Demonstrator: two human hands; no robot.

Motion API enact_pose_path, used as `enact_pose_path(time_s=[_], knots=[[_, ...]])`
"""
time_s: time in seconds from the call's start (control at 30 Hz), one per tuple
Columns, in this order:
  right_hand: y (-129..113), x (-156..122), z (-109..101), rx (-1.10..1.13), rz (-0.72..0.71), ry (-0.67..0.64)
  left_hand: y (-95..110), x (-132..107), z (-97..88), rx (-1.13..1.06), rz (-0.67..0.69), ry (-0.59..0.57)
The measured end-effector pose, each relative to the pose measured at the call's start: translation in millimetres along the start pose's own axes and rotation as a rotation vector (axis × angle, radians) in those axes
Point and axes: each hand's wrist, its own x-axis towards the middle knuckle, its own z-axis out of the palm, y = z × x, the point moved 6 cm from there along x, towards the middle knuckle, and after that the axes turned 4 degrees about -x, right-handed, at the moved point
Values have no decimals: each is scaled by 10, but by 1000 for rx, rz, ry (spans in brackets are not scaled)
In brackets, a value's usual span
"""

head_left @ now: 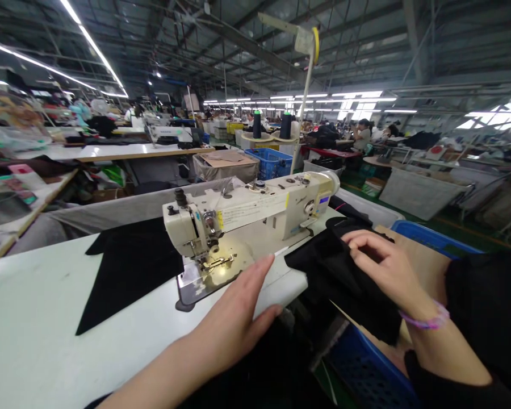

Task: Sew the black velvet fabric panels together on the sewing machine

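Observation:
My right hand (381, 264) pinches a piece of black fabric (343, 272) between thumb and fingers, right of the sewing machine. The fabric hangs down over a blue basket at the table's right end. My left hand (244, 309) is over the table's front edge, fingers stretched out and thumb apart, holding nothing. Behind it stands the white sewing machine (255, 210), its lamp shining on the needle plate (219, 267). Another black fabric piece (132, 272) lies flat on the table, left of the needle; its right end is hidden behind the machine head.
The white table (34, 318) stretches left. A blue basket (366, 363) with a brown board (426, 255) stands at the right. Behind the machine are thread cones (257, 125), a thread stand pole (304, 108) and another blue basket (270, 165). People sit farther back.

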Motion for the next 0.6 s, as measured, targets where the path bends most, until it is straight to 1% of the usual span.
enact_pose_path(time_s=[0.07,0.1,0.13,0.17,0.2,0.23,0.27,0.3,0.33,0.37,0.4,0.43,0.47,0.5,0.57,0.6], knots=[[-273,-38,175,136,-83,-261,60,162,-68,-101,-3,97],[-377,-70,278,198,-108,-394,102,256,-94,-164,18,119],[-448,-97,369,255,-112,-489,146,353,-102,-236,46,105],[-477,-108,438,307,-86,-528,184,446,-96,-316,64,62],[-467,-101,480,358,-25,-498,207,528,-92,-396,58,23],[-430,-88,495,412,55,-409,207,593,-107,-467,19,19],[-392,-88,487,474,131,-285,188,635,-158,-512,-43,78],[-376,-110,470,537,180,-156,170,644,-245,-515,-106,188],[-400,-157,459,587,188,-52,174,618,-363,-471,-150,326],[-467,-220,455,602,158,22,218,561,-492,-388,-165,453],[-569,-294,462,587,104,67,302,488,-615,-283,-154,543],[-687,-372,485,548,51,85,414,407,-724,-178,-128,591],[-799,-445,507,491,13,111,536,320,-822,-90,-98,609],[-890,-501,525,430,-1,149,653,232,-909,-31,-69,605],[-991,-532,561,385,29,204,839,62,-1065,15,-28,549],[-1001,-501,589,409,60,194,892,-13,-1136,19,-23,503]])
